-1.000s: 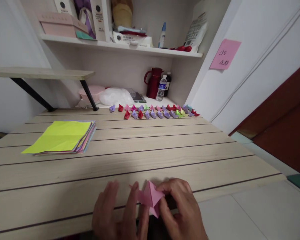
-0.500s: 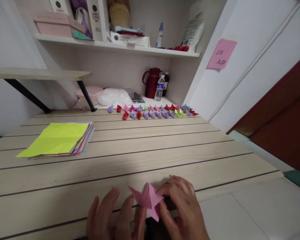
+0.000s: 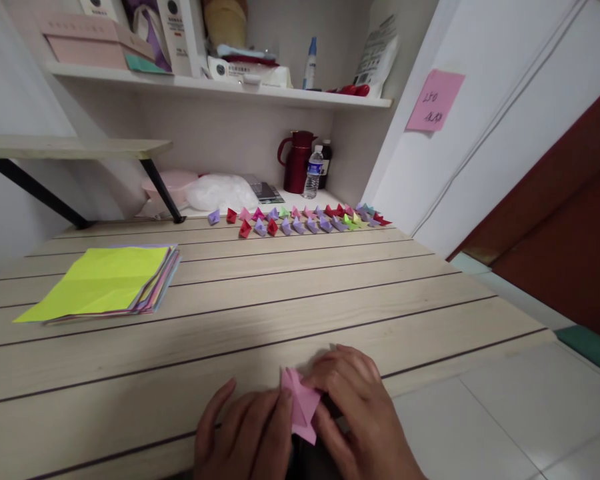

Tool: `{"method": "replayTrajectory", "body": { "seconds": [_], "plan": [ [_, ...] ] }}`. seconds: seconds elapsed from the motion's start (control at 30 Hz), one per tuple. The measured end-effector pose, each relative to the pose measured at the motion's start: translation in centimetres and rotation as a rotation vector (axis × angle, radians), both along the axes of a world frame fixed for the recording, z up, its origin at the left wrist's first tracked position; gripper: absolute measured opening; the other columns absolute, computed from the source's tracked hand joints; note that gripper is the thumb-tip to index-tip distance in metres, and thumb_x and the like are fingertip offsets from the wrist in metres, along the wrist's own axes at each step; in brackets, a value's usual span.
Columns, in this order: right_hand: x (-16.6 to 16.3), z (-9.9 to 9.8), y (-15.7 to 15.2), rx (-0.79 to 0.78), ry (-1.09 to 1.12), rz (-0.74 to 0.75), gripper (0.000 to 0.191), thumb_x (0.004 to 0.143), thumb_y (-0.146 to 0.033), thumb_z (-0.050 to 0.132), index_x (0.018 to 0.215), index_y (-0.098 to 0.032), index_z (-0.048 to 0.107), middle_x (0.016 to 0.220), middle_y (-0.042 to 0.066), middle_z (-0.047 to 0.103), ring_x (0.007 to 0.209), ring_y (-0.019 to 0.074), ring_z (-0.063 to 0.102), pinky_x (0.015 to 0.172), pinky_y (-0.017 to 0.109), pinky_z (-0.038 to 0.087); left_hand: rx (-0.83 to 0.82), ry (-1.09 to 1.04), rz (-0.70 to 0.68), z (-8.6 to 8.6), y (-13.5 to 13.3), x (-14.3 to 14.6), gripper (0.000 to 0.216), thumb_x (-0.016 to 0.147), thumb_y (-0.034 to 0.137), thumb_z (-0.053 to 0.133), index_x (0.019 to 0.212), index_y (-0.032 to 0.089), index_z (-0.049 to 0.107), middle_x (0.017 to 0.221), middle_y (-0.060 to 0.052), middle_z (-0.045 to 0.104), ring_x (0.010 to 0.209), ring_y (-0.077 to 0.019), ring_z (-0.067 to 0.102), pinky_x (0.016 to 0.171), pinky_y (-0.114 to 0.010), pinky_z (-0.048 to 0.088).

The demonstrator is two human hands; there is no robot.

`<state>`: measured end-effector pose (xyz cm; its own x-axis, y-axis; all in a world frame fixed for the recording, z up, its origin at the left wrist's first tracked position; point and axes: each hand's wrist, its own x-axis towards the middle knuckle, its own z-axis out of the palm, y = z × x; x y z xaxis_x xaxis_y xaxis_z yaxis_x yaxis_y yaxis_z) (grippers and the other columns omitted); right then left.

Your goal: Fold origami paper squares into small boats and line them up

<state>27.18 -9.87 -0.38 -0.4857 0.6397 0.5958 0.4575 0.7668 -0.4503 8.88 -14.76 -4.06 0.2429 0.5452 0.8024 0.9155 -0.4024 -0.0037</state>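
Note:
A partly folded piece of pink origami paper [image 3: 303,405] is held between my two hands at the near edge of the table. My left hand [image 3: 250,430] pinches its left side between thumb and fingers. On the right side, my right hand [image 3: 355,403] grips the paper with thumb and index finger. Its other fingers are curled close to the tabletop. The paper's lower point hangs between the hands, and parts of it are hidden by the fingertips.
A stack of coloured paper [image 3: 110,280], yellow on top, lies at the left. Several small folded paper boats [image 3: 297,225] stand in two rows at the back. Behind them are a dark red jug [image 3: 299,163] and a water bottle [image 3: 313,173]. A small raised shelf [image 3: 80,145] stands back left.
My left fingers have moved right and closed on the paper's left flap, which stuck out before. The paper looks narrower. The view has shifted slightly.

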Motion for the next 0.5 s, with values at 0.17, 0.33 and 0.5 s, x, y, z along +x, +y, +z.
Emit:
{"method": "replayTrajectory", "body": {
  "seconds": [0.17,0.33,0.5],
  "plan": [
    [1.5,0.9,0.3,0.023,-0.161,0.095,0.033,0.091,-0.010,0.054,0.122,-0.020,0.055,0.109,0.008,0.066,0.104,0.0239,0.059,0.101,0.048,0.040,-0.075,0.266,-0.042,0.8,0.3,-1.9,0.031,0.087,0.019,0.053,0.113,0.022,0.069,0.100,0.001,0.076,0.090,-0.0175,0.065,0.094,-0.035,0.041],
    [2.9,1.7,0.7,0.033,-0.332,0.153,0.029,0.096,-0.031,0.059,0.123,-0.021,0.058,0.129,0.013,0.061,0.117,0.0269,0.057,0.104,0.051,0.042,-0.078,0.362,-0.077,1.1,0.3,-2.8,0.031,0.091,0.028,0.055,0.119,0.025,0.068,0.108,0.001,0.075,0.096,-0.0192,0.063,0.092,-0.036,0.041],
    [3.8,1.3,0.5,0.110,-0.338,0.167,0.038,0.098,-0.039,0.056,0.130,-0.019,0.055,0.133,0.013,0.060,0.125,0.0258,0.053,0.111,0.050,0.036,-0.086,0.461,-0.127,1.7,0.1,-3.4,0.046,0.089,0.057,0.054,0.123,0.028,0.066,0.114,0.001,0.075,0.102,-0.0194,0.060,0.092,-0.038,0.040]
  ]
}}
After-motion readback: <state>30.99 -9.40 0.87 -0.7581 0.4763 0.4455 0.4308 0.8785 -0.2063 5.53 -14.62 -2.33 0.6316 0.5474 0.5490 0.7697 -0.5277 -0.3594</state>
